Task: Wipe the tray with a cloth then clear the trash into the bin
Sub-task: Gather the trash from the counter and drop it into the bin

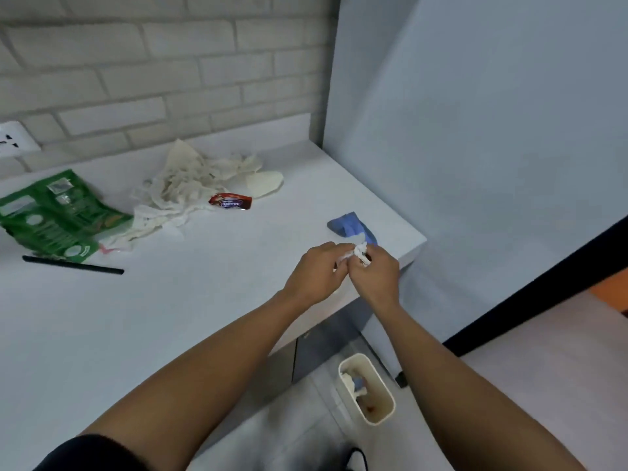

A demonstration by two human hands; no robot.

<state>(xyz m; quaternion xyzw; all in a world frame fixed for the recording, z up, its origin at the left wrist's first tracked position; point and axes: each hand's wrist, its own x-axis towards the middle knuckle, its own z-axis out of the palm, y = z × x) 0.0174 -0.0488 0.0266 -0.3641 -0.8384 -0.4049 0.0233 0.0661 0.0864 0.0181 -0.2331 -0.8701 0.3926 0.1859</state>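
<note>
both hands [343, 270] together, pinching crumpled tissue [360, 253] over counter [204, 300] corner

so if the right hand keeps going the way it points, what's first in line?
Probably the blue cloth, lying just beyond the right hand near the counter corner. Depth is unclear; it may pass above.

Both hands meet over the right edge of the white surface [170, 317]: the left hand [316, 273] and the right hand [375, 271] pinch a crumpled white paper scrap [358, 253] between them. Just behind them a blue cloth [350, 224] lies near the right edge. Crumpled paper [183, 192], a red wrapper [231, 201], a green packet [54, 215] and a black stick [73, 265] lie toward the back left. A white bin [384, 396] holding trash stands on the floor below.
</note>
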